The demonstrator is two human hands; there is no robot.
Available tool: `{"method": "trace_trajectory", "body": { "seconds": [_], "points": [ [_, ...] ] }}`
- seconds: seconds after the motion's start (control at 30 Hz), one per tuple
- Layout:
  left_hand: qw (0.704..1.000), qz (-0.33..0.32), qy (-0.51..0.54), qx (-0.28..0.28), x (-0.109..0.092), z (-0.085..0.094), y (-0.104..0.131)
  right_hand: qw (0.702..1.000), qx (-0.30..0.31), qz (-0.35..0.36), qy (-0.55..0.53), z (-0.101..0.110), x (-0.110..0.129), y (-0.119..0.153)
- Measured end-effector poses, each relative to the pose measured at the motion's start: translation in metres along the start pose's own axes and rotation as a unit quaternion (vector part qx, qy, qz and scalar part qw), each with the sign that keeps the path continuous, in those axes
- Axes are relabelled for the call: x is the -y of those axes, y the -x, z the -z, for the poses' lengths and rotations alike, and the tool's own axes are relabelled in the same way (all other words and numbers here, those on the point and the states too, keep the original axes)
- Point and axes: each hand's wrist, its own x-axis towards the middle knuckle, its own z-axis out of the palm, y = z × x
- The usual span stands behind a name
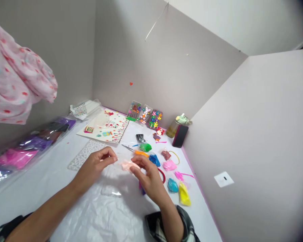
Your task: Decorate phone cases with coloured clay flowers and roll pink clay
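Note:
Between my hands is a small clear plastic bag with a lump of pale peach clay (127, 165) in it. My left hand (97, 163) is closed, thumb and forefinger pinching the bag's left edge. On the other side, my right hand (146, 174) has its fingers and thumb closed on the bag beside the peach lump. Below them a clear plastic case (111, 191) lies on the white sheet. Scissors with orange handles (140, 153) lie just beyond my right hand, near a green clay packet (145, 147) and a blue one (154, 160).
Pink (169, 165), teal (172, 185) and yellow clay packets (184, 194) lie at the right. Three decorated cases (144, 114) lean on the back wall, left of a phone (180, 136). A drawn-on notebook (106, 126) and bagged clay (17, 158) are at the left.

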Motion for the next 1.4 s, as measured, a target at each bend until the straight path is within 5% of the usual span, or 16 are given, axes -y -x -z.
{"method": "trace_trajectory", "body": {
  "seconds": [0.2, 0.53, 0.73, 1.03, 1.2, 1.4],
  "points": [
    [0.999, -0.031, -0.006, -0.043, 0.002, -0.004, 0.008, 0.995, -0.032, -0.050, -0.075, 0.002, -0.005, -0.002],
    [0.999, -0.034, -0.001, 0.041, 0.004, -0.007, 0.012, 0.996, -0.020, -0.047, -0.077, -0.002, -0.008, -0.003],
    [1.000, -0.015, 0.010, 0.017, 0.008, -0.011, 0.016, 0.994, 0.021, -0.058, -0.089, -0.004, -0.003, 0.000],
    [1.000, 0.005, -0.013, 0.011, -0.003, -0.011, 0.014, 1.000, -0.020, 0.015, 0.016, -0.009, 0.004, 0.001],
    [0.999, 0.003, 0.017, -0.035, -0.003, -0.015, 0.018, 0.987, -0.010, -0.066, -0.145, -0.013, 0.001, -0.002],
    [0.999, -0.012, -0.025, -0.017, 0.001, -0.008, 0.017, 0.969, -0.039, -0.100, -0.224, -0.009, -0.008, -0.005]
  ]
}}
